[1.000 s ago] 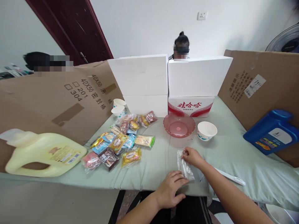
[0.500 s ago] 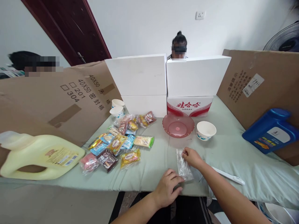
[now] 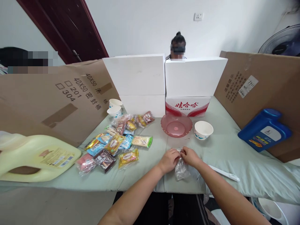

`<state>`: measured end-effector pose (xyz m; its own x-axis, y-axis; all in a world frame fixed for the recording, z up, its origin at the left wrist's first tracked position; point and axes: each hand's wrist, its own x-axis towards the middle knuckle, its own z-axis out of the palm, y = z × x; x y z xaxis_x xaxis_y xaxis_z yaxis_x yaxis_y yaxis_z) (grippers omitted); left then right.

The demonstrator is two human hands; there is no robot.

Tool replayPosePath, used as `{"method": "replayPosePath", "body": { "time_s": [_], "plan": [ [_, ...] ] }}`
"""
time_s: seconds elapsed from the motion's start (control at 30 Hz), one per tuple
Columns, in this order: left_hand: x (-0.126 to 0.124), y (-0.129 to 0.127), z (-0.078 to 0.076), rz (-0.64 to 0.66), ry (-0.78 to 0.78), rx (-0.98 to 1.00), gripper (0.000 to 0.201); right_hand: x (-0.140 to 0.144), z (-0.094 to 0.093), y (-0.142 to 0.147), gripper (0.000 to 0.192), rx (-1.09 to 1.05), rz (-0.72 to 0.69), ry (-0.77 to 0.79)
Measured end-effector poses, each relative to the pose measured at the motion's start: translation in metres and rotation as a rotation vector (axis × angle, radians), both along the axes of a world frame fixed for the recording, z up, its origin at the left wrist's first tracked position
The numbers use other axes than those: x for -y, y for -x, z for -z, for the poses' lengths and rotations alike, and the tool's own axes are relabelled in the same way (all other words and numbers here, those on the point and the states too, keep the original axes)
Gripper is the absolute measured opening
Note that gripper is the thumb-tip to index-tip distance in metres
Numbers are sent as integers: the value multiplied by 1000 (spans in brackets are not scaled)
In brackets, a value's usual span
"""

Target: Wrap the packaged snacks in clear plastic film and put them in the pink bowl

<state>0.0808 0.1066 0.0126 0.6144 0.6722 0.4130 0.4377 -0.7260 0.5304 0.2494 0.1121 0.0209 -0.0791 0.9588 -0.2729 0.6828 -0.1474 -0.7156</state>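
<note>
Both of my hands meet at the top of a clear plastic bag (image 3: 181, 169) near the table's front edge. My left hand (image 3: 169, 160) pinches its upper left corner and my right hand (image 3: 190, 156) pinches its upper right corner. The bag hangs crumpled below my fingers, over the pale green cloth (image 3: 229, 150). A pink glass bowl (image 3: 176, 125) and a white paper cup (image 3: 203, 129) stand just beyond my hands. To the left lies a pile of several wrapped snack packets (image 3: 117, 140).
A yellow jug (image 3: 39, 157) lies at the left, a blue jug (image 3: 264, 129) leans at the right. A white flat tool (image 3: 223, 173) lies right of my arm. Two paper cups (image 3: 114, 107), white foam boxes (image 3: 164, 81) and cardboard walls (image 3: 58, 97) ring the table. A person sits behind the boxes.
My left hand has moved up from the bag's lower end to its top, beside my right hand. The bag has lifted off the cloth and crumpled.
</note>
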Motion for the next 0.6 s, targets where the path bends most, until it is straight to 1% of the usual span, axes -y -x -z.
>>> {"method": "replayPosePath", "body": {
  "time_s": [0.03,0.1,0.17,0.2,0.27,0.3,0.37,0.43,0.47,0.53,0.6],
  "plan": [
    [-1,-1,4,11,1,-11,12,2,0,-1,9,-24,12,10],
    [-1,-2,9,17,-3,-43,10,12,-1,-5,25,-76,41,21],
    [0,-1,11,15,-12,-87,14,31,1,-10,41,-123,69,21],
    [1,-1,12,14,-20,-114,16,43,4,-13,45,-140,80,21],
    [1,0,12,13,-36,-165,20,70,10,-21,47,-134,85,-21],
    [1,0,13,13,-41,-184,22,83,13,-24,45,-107,76,-78],
    [0,-1,13,10,-48,-209,26,105,17,-28,36,9,40,-271],
    [0,-1,14,9,-54,-218,28,117,14,-27,30,207,3,-504],
    [1,-2,13,8,-57,-220,29,118,10,-25,29,314,-29,-607],
    [1,-2,12,3,-65,-224,29,116,4,-19,37,496,-158,-767],
    [2,-3,11,2,-69,-235,29,112,3,-13,50,588,-341,-847]
  ]
}}
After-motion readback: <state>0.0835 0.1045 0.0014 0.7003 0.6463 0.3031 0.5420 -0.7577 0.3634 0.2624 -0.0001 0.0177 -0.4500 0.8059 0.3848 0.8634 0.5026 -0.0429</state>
